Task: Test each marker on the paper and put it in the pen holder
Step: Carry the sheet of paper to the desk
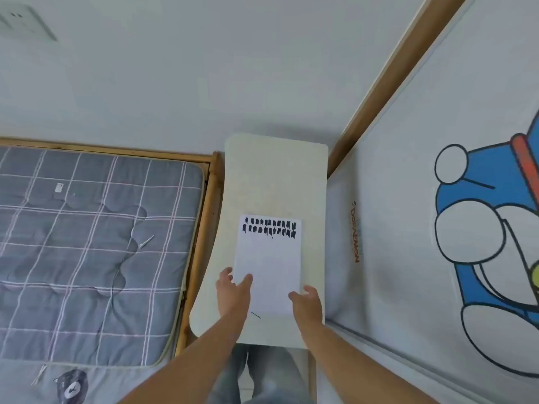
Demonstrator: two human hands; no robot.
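Paper [271,263] w/ 2 rows of black marks [269,228] at its far edge lies flat on desk [274,176] twd near right corner, L hand [233,293] open, thumb on sheet's left edge, R hand [307,303] open, fingers relaxed, touching paper's near right corner.

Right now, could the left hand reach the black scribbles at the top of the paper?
Probably yes: the left hand touches the paper at its near corner, and only bare sheet lies between it and the scribbles.
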